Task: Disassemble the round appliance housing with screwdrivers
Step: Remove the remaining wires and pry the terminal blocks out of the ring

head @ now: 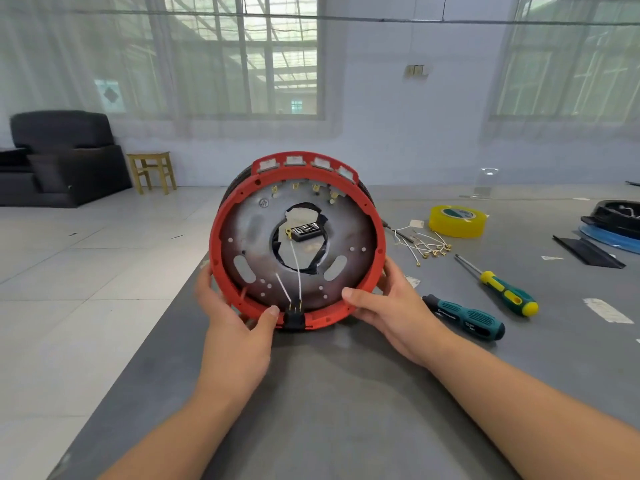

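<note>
Both hands hold the round red housing tilted up on its edge on the grey counter, open side facing the camera. The left hand and right hand each curl round the lower rim, thumbs on the front. To the right lie two screwdrivers, one dark-handled, one green-and-yellow, loose wires and yellow tape

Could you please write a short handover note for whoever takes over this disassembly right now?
Left hand and right hand grip the lower rim of the round red housing, held on edge on the grey table.
Inside: metal plate, white wires running to a black connector.
Both screwdrivers lie to the right: dark-handled, green-yellow.
Loose terminal wires suggest some removal is done; plate and red ring remain joined.
</note>
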